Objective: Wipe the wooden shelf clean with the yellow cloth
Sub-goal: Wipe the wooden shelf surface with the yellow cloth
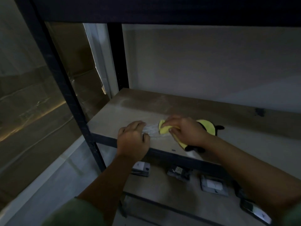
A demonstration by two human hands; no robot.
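The wooden shelf point(146, 108) is a pale board in a black metal rack, dim and dusty, with a whitish smear near its front edge. My right hand point(187, 131) presses the yellow cloth point(164, 128) onto the board near the front; black trim of the cloth shows beside my wrist. My left hand point(132, 141) rests curled on the front edge just left of the cloth, fingers touching the white smear, holding nothing that I can see.
A black upright post point(68, 98) stands at the shelf's front left corner, another at the back left point(117, 59). A dark shelf point(162, 8) hangs close overhead. The lower shelf point(162, 190) carries several small grey packets. Cardboard boxes point(32, 103) stand to the left.
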